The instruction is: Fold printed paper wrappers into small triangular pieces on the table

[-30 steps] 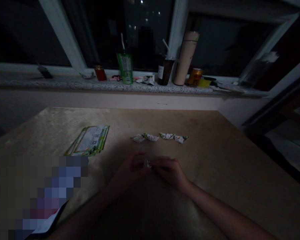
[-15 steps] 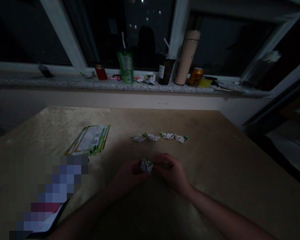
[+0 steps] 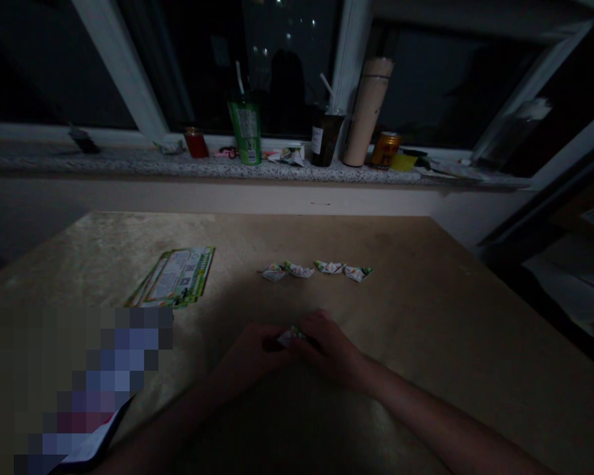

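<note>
A small folded piece of printed paper [image 3: 291, 336], white and green, is held between both hands above the near middle of the table. My left hand [image 3: 257, 349] is closed on its left side, thumb below and fingers above. On the right side, my right hand [image 3: 329, 346] has its fingers bent over the paper and covers part of it. Beyond the hands, several folded paper boats [image 3: 300, 270] of the same print lie in a row. A fanned stack of printed leaflets [image 3: 181, 274] lies to the left of them.
A blurred-out device [image 3: 103, 389], likely a screen, lies at the near left of the table [image 3: 400, 264]. Along the stone windowsill [image 3: 143, 165] stand a green cup [image 3: 246, 128], a dark cup with a straw [image 3: 325, 138], a tall beige flask [image 3: 369, 112] and a can [image 3: 386, 150].
My right hand has moved left and closed in over the folded paper, covering more of it. The paper now looks flatter and sits slightly lower. The view has shifted slightly.
</note>
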### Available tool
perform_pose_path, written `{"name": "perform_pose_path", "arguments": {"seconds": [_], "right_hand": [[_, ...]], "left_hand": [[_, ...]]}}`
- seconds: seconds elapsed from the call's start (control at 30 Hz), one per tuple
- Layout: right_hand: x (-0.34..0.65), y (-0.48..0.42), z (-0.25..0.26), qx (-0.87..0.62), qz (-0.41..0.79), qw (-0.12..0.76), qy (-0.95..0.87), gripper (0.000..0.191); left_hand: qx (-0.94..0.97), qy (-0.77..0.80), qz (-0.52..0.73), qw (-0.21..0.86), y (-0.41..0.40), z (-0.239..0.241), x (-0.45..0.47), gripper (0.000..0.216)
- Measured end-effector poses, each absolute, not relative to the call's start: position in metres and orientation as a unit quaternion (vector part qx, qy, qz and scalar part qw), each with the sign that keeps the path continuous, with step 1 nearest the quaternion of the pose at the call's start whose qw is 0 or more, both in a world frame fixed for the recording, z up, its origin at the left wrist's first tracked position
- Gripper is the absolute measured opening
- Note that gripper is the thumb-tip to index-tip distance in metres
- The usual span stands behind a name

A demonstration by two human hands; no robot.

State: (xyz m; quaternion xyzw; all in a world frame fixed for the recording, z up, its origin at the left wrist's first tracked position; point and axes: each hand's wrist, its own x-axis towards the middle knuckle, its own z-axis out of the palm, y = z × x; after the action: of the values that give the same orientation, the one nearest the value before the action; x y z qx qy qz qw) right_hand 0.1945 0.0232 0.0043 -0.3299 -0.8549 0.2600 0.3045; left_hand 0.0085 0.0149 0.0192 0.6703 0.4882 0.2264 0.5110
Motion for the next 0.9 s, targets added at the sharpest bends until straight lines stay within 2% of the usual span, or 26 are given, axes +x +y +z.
{"name": "perform_pose_path", "arguments": {"seconds": [0.17,0.3,0.5,0.73,0.9], "right_hand": [[0.194,0.025,0.007,-0.330,0.321,0.352,-0.815,0.037],[0.194,0.025,0.010,-0.316,0.365,0.349,-0.803,0.041],[0.198,0.020,0.014,-0.314,0.374,0.316,-0.814,0.042],[0.197,0.020,0.013,-0.296,0.462,0.265,-0.793,0.044],[0.196,0.023,0.011,-0.283,0.525,0.260,-0.760,0.047]], "left_hand": [[0.676,0.503,0.193,0.504,0.015,0.019,0.009,0.031],[0.704,0.487,0.193,0.479,0.013,0.018,0.007,0.034],[0.740,0.418,0.178,0.497,0.005,0.019,0.009,0.036],[0.752,0.389,0.167,0.505,0.002,0.018,0.010,0.033],[0.740,0.384,0.186,0.520,0.003,0.020,0.010,0.030]]}}
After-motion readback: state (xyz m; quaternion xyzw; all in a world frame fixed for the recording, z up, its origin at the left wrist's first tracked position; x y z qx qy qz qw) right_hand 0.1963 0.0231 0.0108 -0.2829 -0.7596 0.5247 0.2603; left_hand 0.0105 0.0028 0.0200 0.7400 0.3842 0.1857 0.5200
